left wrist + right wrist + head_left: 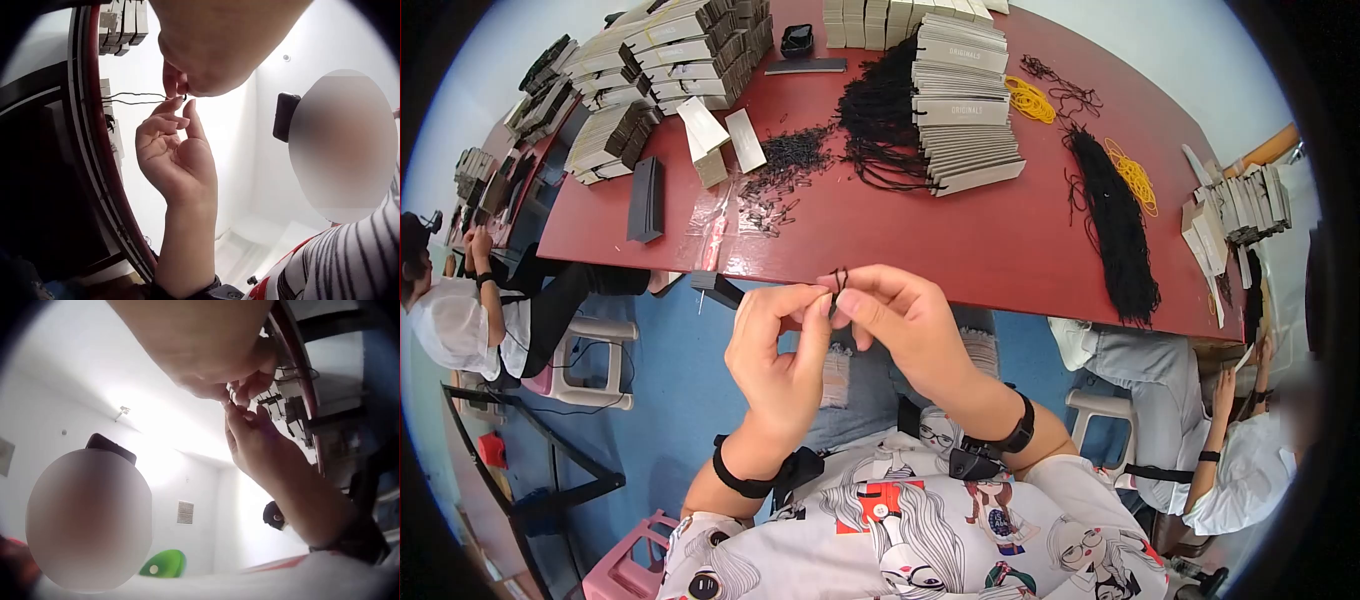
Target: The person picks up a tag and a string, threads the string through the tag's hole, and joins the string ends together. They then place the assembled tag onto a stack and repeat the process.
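Note:
In the head view both hands meet in front of the table's near edge, fingertips close together over a thin black cord (837,288). My left hand (780,340) pinches the cord between thumb and index finger. From the other side my right hand (908,322) pinches it too, with a small loop showing above the fingertips. The left wrist view shows two strands of the black cord (134,94) stretching away from the fingers, past the right hand (178,156). In the right wrist view the fingers cover most of the cord between the hands.
The red table (800,240) carries a row of printed tags (965,120) with black cords, loose small black pieces (790,165), a black cord bundle (1112,230) and yellow bands (1133,178). Stacked tags (690,60) stand back left. Other people sit left (470,330) and right (1240,470).

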`<state>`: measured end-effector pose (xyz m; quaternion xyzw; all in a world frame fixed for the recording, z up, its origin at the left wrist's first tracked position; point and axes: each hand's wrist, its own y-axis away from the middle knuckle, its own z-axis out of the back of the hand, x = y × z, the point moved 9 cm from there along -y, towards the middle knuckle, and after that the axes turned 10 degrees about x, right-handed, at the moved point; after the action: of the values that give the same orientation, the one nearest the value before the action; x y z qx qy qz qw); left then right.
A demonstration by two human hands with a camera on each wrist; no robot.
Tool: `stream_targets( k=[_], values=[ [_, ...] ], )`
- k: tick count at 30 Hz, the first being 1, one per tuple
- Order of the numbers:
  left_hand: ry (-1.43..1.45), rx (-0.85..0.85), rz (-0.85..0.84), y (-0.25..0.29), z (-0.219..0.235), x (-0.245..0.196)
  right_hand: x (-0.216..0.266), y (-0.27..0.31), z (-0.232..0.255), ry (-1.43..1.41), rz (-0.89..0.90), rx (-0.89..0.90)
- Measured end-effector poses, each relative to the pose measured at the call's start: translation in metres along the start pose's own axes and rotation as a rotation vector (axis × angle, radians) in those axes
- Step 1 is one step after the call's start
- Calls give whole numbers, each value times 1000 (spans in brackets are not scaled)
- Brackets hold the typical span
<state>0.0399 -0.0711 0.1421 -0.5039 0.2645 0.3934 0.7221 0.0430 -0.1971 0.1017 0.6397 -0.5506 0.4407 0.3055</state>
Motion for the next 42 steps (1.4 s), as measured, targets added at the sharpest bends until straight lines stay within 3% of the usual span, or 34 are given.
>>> stream_targets(
  k=[3, 5, 6, 7, 9, 10, 11, 12, 14, 17, 19, 25, 27, 28, 30, 31, 37, 42],
  values=[
    [28, 47, 31, 2, -3, 1, -8, -2, 7, -108, -5, 38],
    [372, 63, 198, 2, -8, 12, -3, -1, 8, -39, -18, 5],
    [372, 63, 199, 2, -6, 14, -1, 0, 11, 31, -31, -28],
    [250, 150, 141, -1, -5, 11, -1, 1, 13, 31, -33, -27],
    [129, 232, 87, -8, 0, 10, 8, 3, 18, 430, -9, -44],
    [-106, 287, -130, -14, 0, -11, 14, 3, 18, 432, -12, -44],
    [-340, 338, -349, -13, -7, -29, 28, 2, 12, 626, -2, -8],
    [-338, 338, -348, -17, -10, -26, 39, 2, 5, 820, 9, 29],
    [-149, 322, -492, -16, -15, -30, 47, 1, 0, 893, -6, 62],
    [93, 398, -478, -10, -28, -13, 51, 1, -5, 987, -9, 109],
    [102, 366, -465, -2, -33, -6, 51, 1, -7, 1010, -3, 122],
    [59, 127, -319, 1, -23, -4, 60, 4, -15, 1180, 204, 40],
    [631, 217, 217, 2, -35, 32, 79, 15, -33, 1454, 646, -14],
    [804, 278, 345, 1, -38, 30, 80, 13, -32, 1455, 647, -9],
    [960, 354, 374, -4, -35, 25, 89, 20, -40, 1454, 818, 77],
    [1116, 436, 404, -4, -40, 20, 92, 18, -40, 1451, 820, 83],
    [1085, 638, 428, -9, -37, 11, 105, 11, -45, 1247, 824, 315],
    [1142, 692, 452, -8, -44, 11, 98, 0, -42, 1121, 550, 381]
  ],
)
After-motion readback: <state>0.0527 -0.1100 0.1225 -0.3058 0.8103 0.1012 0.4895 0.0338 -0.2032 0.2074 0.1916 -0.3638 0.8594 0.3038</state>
